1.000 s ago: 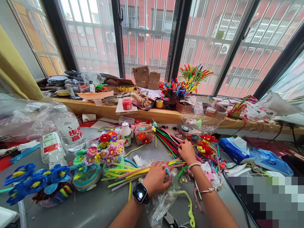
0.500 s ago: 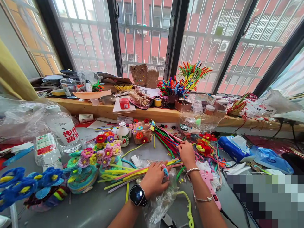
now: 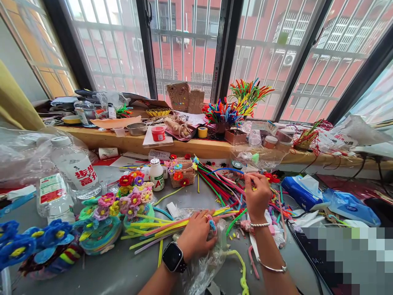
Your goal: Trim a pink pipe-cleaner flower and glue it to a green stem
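Note:
My left hand [image 3: 198,233], with a watch on its wrist, lies with fingers spread over a bundle of yellow and pink pipe cleaners [image 3: 153,229] and a clear plastic bag [image 3: 204,266]. My right hand [image 3: 257,192] is raised with its fingers pinched on a blue pipe cleaner [image 3: 225,169], which stretches to the left above a pile of mixed pipe cleaners [image 3: 215,184]. A pink flower ring sits on a finger of my left hand. A green pipe cleaner [image 3: 235,221] lies between my hands.
Flower-topped pots [image 3: 100,235] and clear bottles [image 3: 76,170] stand at the left. Behind are a white bottle [image 3: 156,175] and a small woven basket [image 3: 186,174]. A blue tissue pack [image 3: 303,192] lies at the right. Supplies crowd the wooden sill [image 3: 129,141].
My right hand has moved right and up, drawing the blue pipe cleaner from the pile. My left hand has barely moved. The view has shifted slightly.

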The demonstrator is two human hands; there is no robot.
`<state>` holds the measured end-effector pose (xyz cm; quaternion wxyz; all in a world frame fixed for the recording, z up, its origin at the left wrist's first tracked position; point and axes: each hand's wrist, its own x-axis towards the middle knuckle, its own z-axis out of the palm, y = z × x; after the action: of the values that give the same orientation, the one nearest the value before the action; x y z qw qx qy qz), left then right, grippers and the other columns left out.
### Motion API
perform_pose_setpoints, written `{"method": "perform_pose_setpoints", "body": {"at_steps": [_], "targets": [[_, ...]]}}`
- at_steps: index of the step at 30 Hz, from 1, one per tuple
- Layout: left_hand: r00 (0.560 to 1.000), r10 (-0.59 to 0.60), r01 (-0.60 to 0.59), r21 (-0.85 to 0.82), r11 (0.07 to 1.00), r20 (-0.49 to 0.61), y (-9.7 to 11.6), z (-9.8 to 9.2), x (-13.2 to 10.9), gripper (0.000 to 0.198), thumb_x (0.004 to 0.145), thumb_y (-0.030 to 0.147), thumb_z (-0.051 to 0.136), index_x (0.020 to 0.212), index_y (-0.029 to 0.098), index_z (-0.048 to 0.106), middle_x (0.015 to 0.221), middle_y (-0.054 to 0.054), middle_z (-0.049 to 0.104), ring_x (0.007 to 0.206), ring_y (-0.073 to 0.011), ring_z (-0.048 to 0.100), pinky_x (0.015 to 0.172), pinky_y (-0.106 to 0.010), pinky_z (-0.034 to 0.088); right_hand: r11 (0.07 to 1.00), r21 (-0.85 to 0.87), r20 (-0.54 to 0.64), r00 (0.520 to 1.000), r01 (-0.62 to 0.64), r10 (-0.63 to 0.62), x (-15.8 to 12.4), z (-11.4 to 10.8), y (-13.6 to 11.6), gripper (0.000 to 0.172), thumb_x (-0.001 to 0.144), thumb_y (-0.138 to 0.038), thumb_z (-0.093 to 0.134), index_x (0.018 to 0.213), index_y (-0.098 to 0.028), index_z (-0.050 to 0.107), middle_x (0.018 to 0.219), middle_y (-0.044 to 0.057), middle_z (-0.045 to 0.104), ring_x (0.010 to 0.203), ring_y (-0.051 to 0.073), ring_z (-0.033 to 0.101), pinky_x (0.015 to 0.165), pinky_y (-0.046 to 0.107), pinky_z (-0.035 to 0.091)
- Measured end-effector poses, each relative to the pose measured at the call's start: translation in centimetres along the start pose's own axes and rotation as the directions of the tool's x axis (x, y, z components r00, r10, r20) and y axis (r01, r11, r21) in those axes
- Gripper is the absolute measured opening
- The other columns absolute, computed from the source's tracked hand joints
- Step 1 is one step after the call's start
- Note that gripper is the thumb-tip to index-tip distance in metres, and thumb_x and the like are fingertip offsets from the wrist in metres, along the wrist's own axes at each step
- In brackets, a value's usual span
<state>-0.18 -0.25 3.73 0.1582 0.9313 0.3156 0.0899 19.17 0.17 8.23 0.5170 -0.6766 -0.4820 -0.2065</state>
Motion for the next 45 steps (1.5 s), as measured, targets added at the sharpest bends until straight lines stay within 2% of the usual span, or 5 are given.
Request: {"method": "perform_pose_setpoints", "body": {"at_steps": [13, 19, 23, 32, 45], "targets": [[0.921, -0.1, -0.13, -0.538, 0.833, -0.377, 0.7, -2.2, -0.1, 0.033, 0.079, 0.026, 0.04, 0.11, 0.02, 0.05, 0.114, -0.009, 0.053, 0.102, -0.0203, 0.048, 0.09, -0.036, 0.034, 0.88, 0.475, 0.231, 0.962, 0.022, -0.148, 2.6, -9.1, -3.2, 0.029, 0.077, -0.018, 0.047, 0.047, -0.018, 0.044, 0.058, -0.002, 0.048, 0.056, 0.012, 0.046, 0.054, 0.024, 0.036], [0.919, -0.311, -0.21, -0.969, 0.132, -0.242, 0.6, -2.3, 0.1, 0.04, 0.075, 0.044, 0.047, 0.097, 0.012, 0.058, 0.09, -0.012, 0.064, 0.077, -0.0221, 0.06, 0.072, -0.035, 0.045, 0.861, 0.477, 0.805, 0.305, 0.177, -0.509, 1.1, -10.4, -6.5, 0.018, 0.078, -0.022, 0.05, 0.065, -0.018, 0.061, 0.071, 0.002, 0.059, 0.068, 0.013, 0.052, 0.062, 0.023, 0.039], [0.881, -0.432, -0.27, -0.955, -0.123, -0.193, 0.3, -2.5, 0.1, 0.02, 0.069, 0.032, 0.059, 0.076, 0.013, 0.063, 0.071, -0.005, 0.066, 0.066, -0.0154, 0.06, 0.067, -0.028, 0.046, 0.888, 0.388, 0.892, 0.142, 0.248, -0.43, -0.1, -8.3, -6.3, 0.015, 0.074, -0.025, 0.058, 0.063, -0.018, 0.065, 0.066, 0.0, 0.062, 0.064, 0.013, 0.054, 0.058, 0.02, 0.039], [0.834, -0.504, -0.353, -0.919, -0.176, -0.224, -0.8, -2.9, 0.3, 0.014, 0.068, 0.027, 0.061, 0.072, 0.014, 0.062, 0.048, 0.004, 0.051, 0.047, -0.0051, 0.046, 0.048, -0.016, 0.037, 0.931, -0.36, 0.781, 0.566, 0.063, 0.264, 1.8, 1.7, 2.1, 0.02, 0.084, -0.025, 0.045, 0.1, -0.015, 0.053, 0.102, 0.006, 0.055, 0.086, 0.017, 0.054, 0.074, 0.036, 0.044], [0.822, -0.531, -0.361, -0.91, -0.205, -0.206, -0.8, -3.0, 0.1, 0.016, 0.073, 0.029, 0.056, 0.078, 0.014, 0.06, 0.057, 0.003, 0.049, 0.052, -0.0065, 0.044, 0.051, -0.018, 0.036, 0.952, -0.307, 0.885, 0.363, -0.016, 0.291, 0.7, 5.6, 5.2, 0.022, 0.083, -0.024, 0.047, 0.103, -0.017, 0.051, 0.106, 0.005, 0.052, 0.087, 0.018, 0.054, 0.071, 0.034, 0.046]]}}
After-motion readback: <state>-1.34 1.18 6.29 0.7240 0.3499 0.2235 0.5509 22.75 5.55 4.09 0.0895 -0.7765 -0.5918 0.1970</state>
